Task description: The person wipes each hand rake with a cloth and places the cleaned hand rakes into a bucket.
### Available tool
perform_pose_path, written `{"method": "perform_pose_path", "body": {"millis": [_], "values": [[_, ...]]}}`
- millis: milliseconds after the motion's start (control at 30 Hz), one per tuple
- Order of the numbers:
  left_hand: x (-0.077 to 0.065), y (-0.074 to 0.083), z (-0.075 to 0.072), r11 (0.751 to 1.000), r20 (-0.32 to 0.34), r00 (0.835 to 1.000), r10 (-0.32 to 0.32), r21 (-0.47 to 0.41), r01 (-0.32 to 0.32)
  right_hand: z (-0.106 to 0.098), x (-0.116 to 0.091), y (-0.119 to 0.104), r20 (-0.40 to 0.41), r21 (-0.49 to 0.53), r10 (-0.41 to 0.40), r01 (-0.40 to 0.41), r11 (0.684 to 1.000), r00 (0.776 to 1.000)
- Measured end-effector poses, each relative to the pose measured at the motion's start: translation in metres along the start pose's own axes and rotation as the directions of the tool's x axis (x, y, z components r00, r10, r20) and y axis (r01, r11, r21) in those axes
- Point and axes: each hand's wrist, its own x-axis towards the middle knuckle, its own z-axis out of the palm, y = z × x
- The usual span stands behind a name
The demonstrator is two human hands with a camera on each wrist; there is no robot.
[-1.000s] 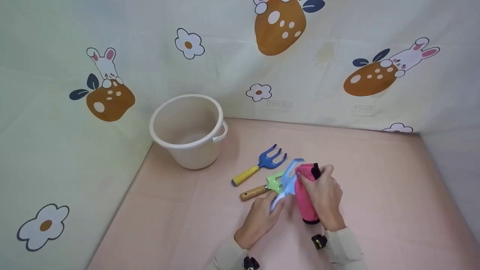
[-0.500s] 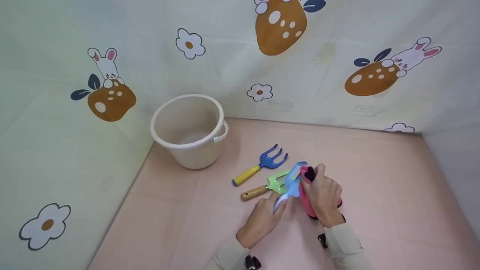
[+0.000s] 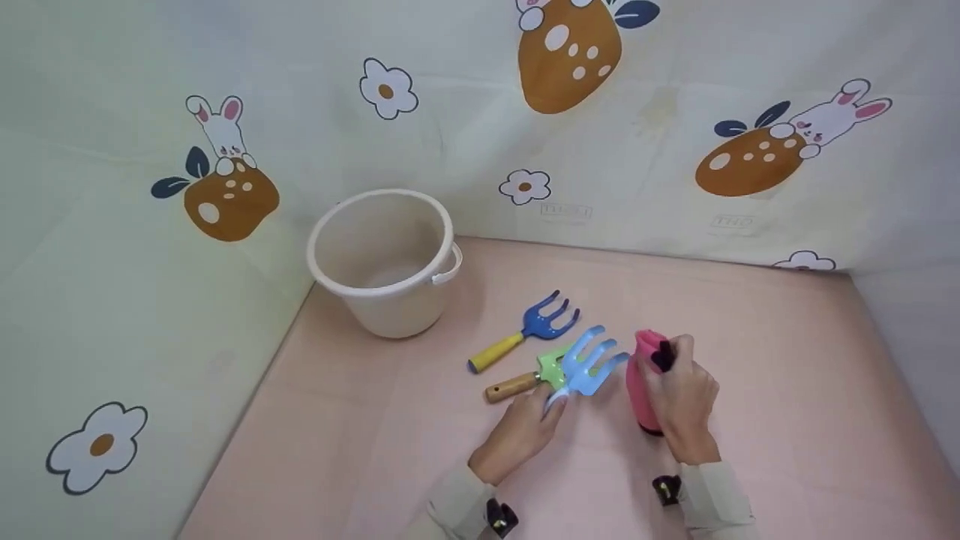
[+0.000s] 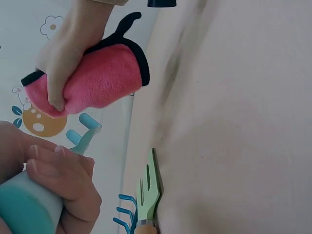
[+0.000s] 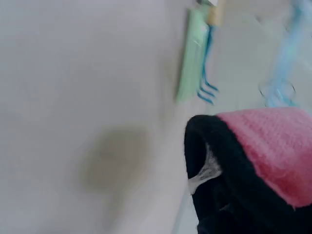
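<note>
My left hand (image 3: 519,427) grips the pale handle of a light blue hand rake (image 3: 589,369), its three tines pointing up and away. In the left wrist view the fingers curl round the handle (image 4: 30,202). My right hand (image 3: 684,397) holds a folded pink cloth (image 3: 642,394) with black edging, just right of the rake and apart from it. The right wrist view has the cloth (image 5: 273,146) large at the lower right. Beneath the held rake lies a green garden fork (image 3: 553,367) with a wooden handle, partly covered in the head view.
A blue hand rake (image 3: 541,322) with a yellow handle lies beyond the green fork. A cream bucket (image 3: 397,311) with a side handle stands at the back left. Printed fabric walls (image 3: 450,135) bound the pink surface (image 3: 360,450) at the back and sides.
The right hand has moved right with the cloth, away from the light blue rake. The left hand has turned the rake, so its tines now face the camera fully. The other tools stay put.
</note>
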Motion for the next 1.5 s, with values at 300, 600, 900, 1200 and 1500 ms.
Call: {"method": "perform_pose_path", "body": {"millis": [300, 600, 900, 1200, 1500], "values": [[-0.001, 0.001, -0.002, 1.0, -0.019, 1.0, -0.002, -0.02, 0.002, -0.021, 0.002, -0.005, 0.285, 0.218, -0.123, 0.06, 0.974, 0.951], [-0.002, 0.004, -0.001, 0.996, -0.065, 0.994, 0.087, 0.017, -0.086, -0.023, -0.003, -0.021, 0.302, 0.24, -0.275, 0.206, 0.948, 0.913], [-0.004, 0.005, 0.002, 0.992, -0.031, 0.991, 0.128, 0.0, -0.128, -0.013, -0.006, -0.029, 0.275, 0.262, -0.297, 0.226, 0.938, 0.914], [-0.004, 0.003, 0.007, 0.984, -0.062, 0.983, 0.172, 0.052, -0.169, -0.008, -0.006, -0.033, 0.318, 0.21, -0.27, 0.21, 0.955, 0.909], [-0.003, 0.002, 0.009, 0.959, -0.119, 0.965, 0.232, 0.197, -0.206, -0.004, 0.0, -0.033, 0.327, 0.21, -0.235, 0.172, 0.963, 0.915]]}}
